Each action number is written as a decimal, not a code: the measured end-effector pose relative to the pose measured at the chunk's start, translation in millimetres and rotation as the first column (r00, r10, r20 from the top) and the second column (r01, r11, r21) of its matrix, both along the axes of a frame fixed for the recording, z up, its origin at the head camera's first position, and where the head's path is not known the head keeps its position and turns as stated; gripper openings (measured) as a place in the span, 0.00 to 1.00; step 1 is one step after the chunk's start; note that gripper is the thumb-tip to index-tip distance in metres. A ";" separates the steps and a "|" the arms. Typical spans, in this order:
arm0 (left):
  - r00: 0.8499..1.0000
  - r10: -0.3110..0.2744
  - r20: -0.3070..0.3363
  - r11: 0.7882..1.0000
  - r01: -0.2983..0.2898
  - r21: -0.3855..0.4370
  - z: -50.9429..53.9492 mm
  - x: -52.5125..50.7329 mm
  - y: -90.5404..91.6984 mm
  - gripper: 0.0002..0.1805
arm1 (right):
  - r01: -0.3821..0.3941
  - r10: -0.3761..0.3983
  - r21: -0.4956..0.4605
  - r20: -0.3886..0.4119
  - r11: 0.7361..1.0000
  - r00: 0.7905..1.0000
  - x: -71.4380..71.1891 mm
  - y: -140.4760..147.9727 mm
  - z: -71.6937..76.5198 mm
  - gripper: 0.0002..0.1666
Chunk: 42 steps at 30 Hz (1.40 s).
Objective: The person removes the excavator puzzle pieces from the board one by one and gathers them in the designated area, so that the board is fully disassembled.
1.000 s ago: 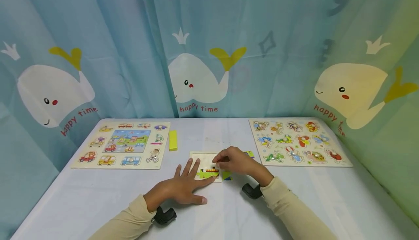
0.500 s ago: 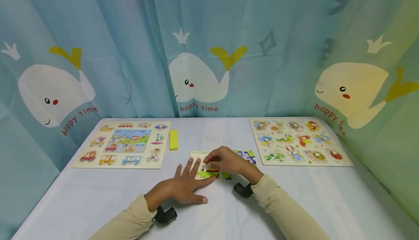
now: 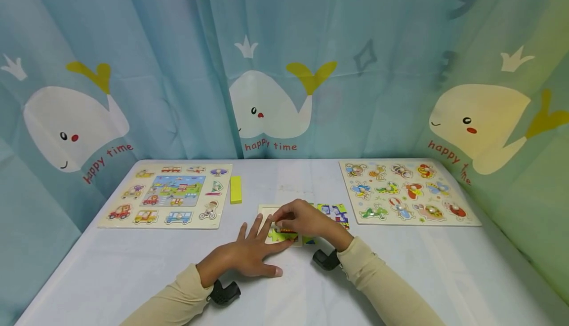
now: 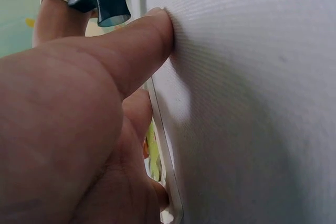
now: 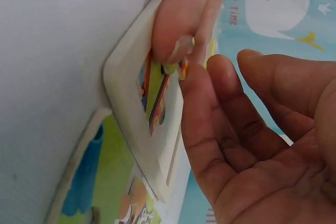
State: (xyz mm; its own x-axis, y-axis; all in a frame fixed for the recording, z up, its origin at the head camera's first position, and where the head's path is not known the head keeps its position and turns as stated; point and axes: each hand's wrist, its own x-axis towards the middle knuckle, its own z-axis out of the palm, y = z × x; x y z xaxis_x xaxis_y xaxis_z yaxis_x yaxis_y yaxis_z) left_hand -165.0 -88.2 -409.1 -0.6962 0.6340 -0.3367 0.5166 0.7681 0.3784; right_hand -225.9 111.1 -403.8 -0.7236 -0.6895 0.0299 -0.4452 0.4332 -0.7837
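Note:
Spread over a small cream puzzle tray [image 3: 270, 209], my left hand [image 3: 249, 257] has its straight index finger on the tray's near edge and its thumb on the table. My right hand [image 3: 304, 220] is bent over the middle of the tray, its fingertips at a small puzzle piece [image 5: 183, 68] showing yellow and red; most of that piece is hidden. A green puzzle piece [image 3: 276, 236] lies in the tray under the hands. Loose puzzle pieces [image 3: 338, 212], green, blue and purple, lie right of the tray.
A vehicle peg-puzzle board [image 3: 157, 220] lies at the left, an insect board [image 3: 391, 221] at the right. A yellow block [image 3: 236, 190] stands near the left board. Behind the white table [image 3: 146, 276] hangs a blue curtain [image 3: 178, 69] with whales.
My right hand has shifted left across the tray toward the left fingers, uncovering more of the loose pieces at the right. The left hand stays in place.

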 end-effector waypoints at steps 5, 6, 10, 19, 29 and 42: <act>1.000 0.003 0.006 1.000 -0.003 0.000 0.0 0.6 0.0 0.37 | 0.018 -0.017 -0.047 0.023 0.999 1.000 0.3 -0.8 -2.1 0.11; 1.000 0.005 0.006 1.000 -0.005 -0.001 -0.1 0.7 0.1 0.37 | 0.026 -0.024 -0.057 0.033 0.998 0.999 0.2 -1.0 -3.1 0.11; 1.000 0.010 0.004 1.000 -0.010 -0.003 -0.4 1.1 0.2 0.37 | 0.062 -0.053 -0.086 0.097 0.994 0.994 0.4 -2.1 -5.5 0.12; 1.000 0.006 -0.003 1.000 -0.006 0.002 -0.9 1.2 0.1 0.37 | 0.047 -0.031 -0.094 0.160 0.994 0.987 4.8 -4.7 -2.8 0.13; 1.000 0.015 0.003 1.000 -0.015 0.006 -2.3 -0.2 -0.2 0.37 | -0.081 0.079 0.013 0.128 0.997 0.989 3.7 -3.0 -0.7 0.10; 1.000 0.015 -0.001 1.000 -0.015 -0.002 -2.0 0.1 -0.1 0.37 | -0.073 0.073 0.050 -0.004 0.996 0.997 1.8 0.8 2.6 0.16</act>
State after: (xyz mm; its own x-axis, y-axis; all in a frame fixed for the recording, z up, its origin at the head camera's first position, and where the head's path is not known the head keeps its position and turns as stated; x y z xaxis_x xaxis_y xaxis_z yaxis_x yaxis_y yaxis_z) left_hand -165.0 -88.2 -411.2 -0.7061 0.6225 -0.3375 0.5052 0.7768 0.3760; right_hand -224.1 111.9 -401.2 -0.6714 -0.7411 -0.0016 -0.4814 0.4377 -0.7594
